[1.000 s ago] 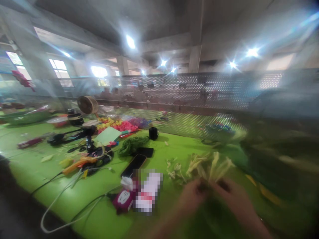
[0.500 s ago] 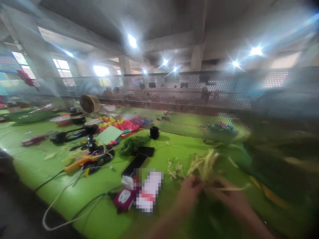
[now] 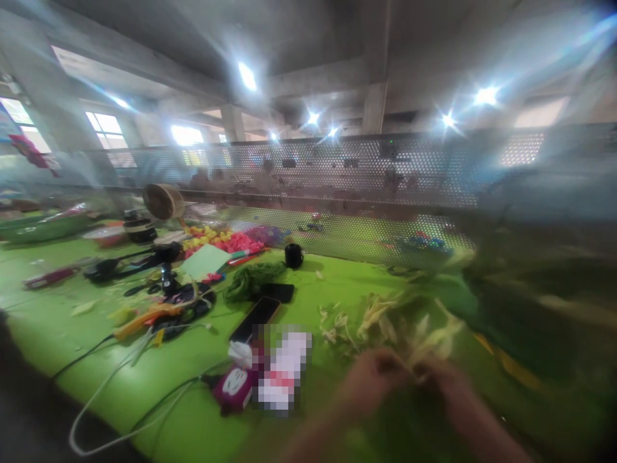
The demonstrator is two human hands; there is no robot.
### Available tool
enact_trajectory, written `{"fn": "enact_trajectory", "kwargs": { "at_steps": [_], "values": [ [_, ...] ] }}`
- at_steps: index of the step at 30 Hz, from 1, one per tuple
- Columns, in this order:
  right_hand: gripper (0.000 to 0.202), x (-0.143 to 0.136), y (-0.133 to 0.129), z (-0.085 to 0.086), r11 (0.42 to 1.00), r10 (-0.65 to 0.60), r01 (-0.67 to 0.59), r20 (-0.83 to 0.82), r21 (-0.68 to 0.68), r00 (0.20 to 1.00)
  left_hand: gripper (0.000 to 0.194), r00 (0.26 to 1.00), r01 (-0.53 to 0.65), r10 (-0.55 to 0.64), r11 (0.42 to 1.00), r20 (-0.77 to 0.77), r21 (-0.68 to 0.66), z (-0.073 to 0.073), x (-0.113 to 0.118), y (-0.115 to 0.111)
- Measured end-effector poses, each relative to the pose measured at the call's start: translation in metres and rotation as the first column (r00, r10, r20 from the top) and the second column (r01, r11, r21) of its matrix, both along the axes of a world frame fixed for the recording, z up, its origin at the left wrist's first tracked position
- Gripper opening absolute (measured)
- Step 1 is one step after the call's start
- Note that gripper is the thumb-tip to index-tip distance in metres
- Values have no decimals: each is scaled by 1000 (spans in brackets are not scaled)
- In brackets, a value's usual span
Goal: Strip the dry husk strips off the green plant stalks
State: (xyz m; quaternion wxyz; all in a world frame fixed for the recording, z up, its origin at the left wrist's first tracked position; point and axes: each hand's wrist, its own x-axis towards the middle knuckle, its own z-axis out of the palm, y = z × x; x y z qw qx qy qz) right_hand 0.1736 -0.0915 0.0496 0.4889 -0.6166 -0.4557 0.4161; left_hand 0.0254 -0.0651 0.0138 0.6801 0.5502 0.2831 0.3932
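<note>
My left hand (image 3: 378,378) and my right hand (image 3: 442,378) meet low on the right, over the green tabletop (image 3: 332,283). Both have their fingers closed at the base of a bunch of pale yellow strips (image 3: 439,339), which fans out above them. Blur hides the exact grip, and I cannot tell what the strips are made of. Just beyond the left hand lies a loose heap of similar yellow strips (image 3: 378,313). Smaller pale curled pieces (image 3: 336,326) are scattered to its left.
Left of the hands are a purple tissue pack (image 3: 236,387), a phone (image 3: 255,319), a black cup (image 3: 294,256) and a green net-like bundle (image 3: 253,281). An orange-handled corded tool (image 3: 144,320) lies farther left. A perforated metal screen (image 3: 308,170) runs behind; a dark green bag-like mass (image 3: 525,308) stands right.
The view has shifted slightly, so the scene sits farther left. My hands have come closer together, and the strips in them now spread to the right, away from the heap.
</note>
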Motion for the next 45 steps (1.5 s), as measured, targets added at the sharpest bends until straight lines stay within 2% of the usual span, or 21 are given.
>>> {"fn": "enact_trajectory", "kwargs": {
  "at_steps": [3, 6, 9, 12, 17, 23, 31, 35, 40, 45],
  "values": [
    [28, 7, 5, -7, 996, -86, 84, 66, 35, 994, 28, 999, -46, 46, 998, -11, -34, -1, 0, 2],
    [29, 16, 6, -1, 974, -197, 181, 115, 134, 974, 20, 988, -149, 148, 989, -53, -6, -5, 1, 6],
    [30, 18, 4, 9, 979, -153, 130, 145, 157, 977, 11, 988, -140, 142, 989, -63, 38, -9, 3, 9],
    [31, 13, 2, 16, 988, -82, 60, 152, 144, 985, 13, 992, -99, 106, 991, -72, 95, -11, 4, 8],
    [29, 2, 1, 18, 975, -196, 183, 94, 128, 976, 17, 994, -75, 85, 987, -69, 142, -10, 4, 7],
    [32, -2, -4, 26, 990, -142, 142, 28, 9, 989, 20, 998, -60, 62, 995, -17, 74, -4, 4, 5],
    [25, -6, -6, 37, 978, -207, 206, 14, 14, 978, 25, 993, -117, 117, 991, 3, -71, -4, 3, 4],
    [23, -11, -9, 46, 978, -206, 207, -26, 22, 978, 25, 990, -131, 135, 988, 38, -87, -3, 4, 4],
    [23, -18, -13, 57, 972, -233, 230, 54, 54, 971, 25, 985, -157, 164, 982, 58, -108, 1, 4, 3],
    [21, -16, -13, 52, 967, -256, 257, 99, 6, 962, 24, 967, -235, 241, 969, 82, -77, -7, 6, 6]
  ]
}}
